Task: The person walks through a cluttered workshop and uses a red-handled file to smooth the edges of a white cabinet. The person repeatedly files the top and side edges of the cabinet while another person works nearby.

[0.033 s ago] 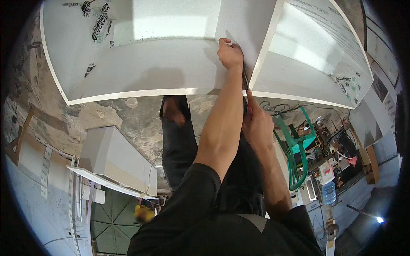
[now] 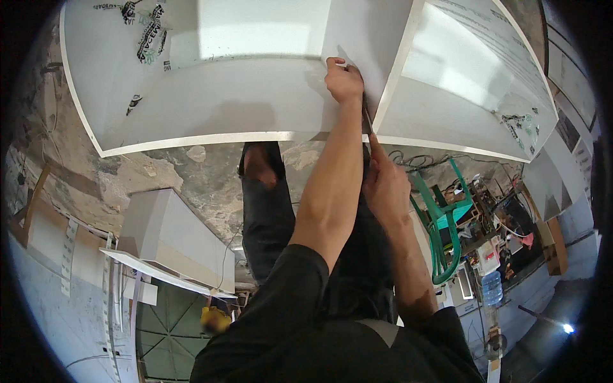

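A white open cabinet [image 2: 211, 138] with a film-like lining lies in front of me, split by an upright divider panel [image 2: 399, 60]. My left hand [image 2: 345, 82] reaches into its left compartment near the inner corner by the divider. Its fingers are curled closed, and what they hold, if anything, is hidden. My right hand [image 2: 387, 182] is at the cabinet's front edge below the divider, closed round a long thin dark tool [image 2: 366, 118] with the index finger stretched along it. The tool points up along the divider, partly hidden behind my left forearm; its exact kind does not show.
A green plastic chair [image 2: 447, 217] lies to the right, near cables [image 2: 415, 159] and a cluttered shelf with a blue water bottle [image 2: 491, 288]. At left stands a pale box-like cabinet [image 2: 172, 230] on a board. Rough concrete floor [image 2: 204, 169] shows between.
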The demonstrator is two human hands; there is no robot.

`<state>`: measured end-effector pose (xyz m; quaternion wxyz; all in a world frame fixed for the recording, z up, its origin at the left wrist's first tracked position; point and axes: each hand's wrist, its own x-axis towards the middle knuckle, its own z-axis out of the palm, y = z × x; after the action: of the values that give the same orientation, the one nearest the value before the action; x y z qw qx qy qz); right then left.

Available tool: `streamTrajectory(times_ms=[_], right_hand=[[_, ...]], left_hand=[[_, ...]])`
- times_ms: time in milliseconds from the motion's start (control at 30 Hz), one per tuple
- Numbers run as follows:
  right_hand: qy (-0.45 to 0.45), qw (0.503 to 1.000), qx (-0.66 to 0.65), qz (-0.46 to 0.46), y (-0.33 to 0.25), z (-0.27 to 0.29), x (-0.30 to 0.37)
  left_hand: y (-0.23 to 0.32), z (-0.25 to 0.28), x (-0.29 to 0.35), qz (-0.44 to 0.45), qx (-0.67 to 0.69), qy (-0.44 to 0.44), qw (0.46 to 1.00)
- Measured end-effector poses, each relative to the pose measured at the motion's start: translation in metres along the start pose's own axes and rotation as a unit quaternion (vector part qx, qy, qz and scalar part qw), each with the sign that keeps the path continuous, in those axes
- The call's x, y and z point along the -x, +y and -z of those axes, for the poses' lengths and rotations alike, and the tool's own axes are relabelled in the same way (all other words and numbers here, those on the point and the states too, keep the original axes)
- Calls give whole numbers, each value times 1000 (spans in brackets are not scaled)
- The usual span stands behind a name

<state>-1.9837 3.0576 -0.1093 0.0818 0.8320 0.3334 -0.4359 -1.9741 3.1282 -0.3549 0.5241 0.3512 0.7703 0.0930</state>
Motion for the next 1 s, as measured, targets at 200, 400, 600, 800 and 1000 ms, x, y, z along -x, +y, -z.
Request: streamTrajectory(times_ms=[200, 400, 600, 800, 1000], right_hand=[[-16, 1000, -1, -20, -5, 17, 7], [-26, 999, 20, -12, -5, 10, 1], [-24, 1000, 18, 7, -9, 19, 7], [-15, 1000, 23, 6, -5, 11, 6], [-19, 1000, -11, 2, -4, 20, 7]], left_hand=[[9, 2, 11, -28, -24, -8, 999], [-1, 2, 2, 60, -66, -35, 995], [-6, 1, 2, 5, -60, -15, 998], [0, 7, 5, 76, -72, -24, 994], [8, 13, 8, 39, -51, -41, 997]])
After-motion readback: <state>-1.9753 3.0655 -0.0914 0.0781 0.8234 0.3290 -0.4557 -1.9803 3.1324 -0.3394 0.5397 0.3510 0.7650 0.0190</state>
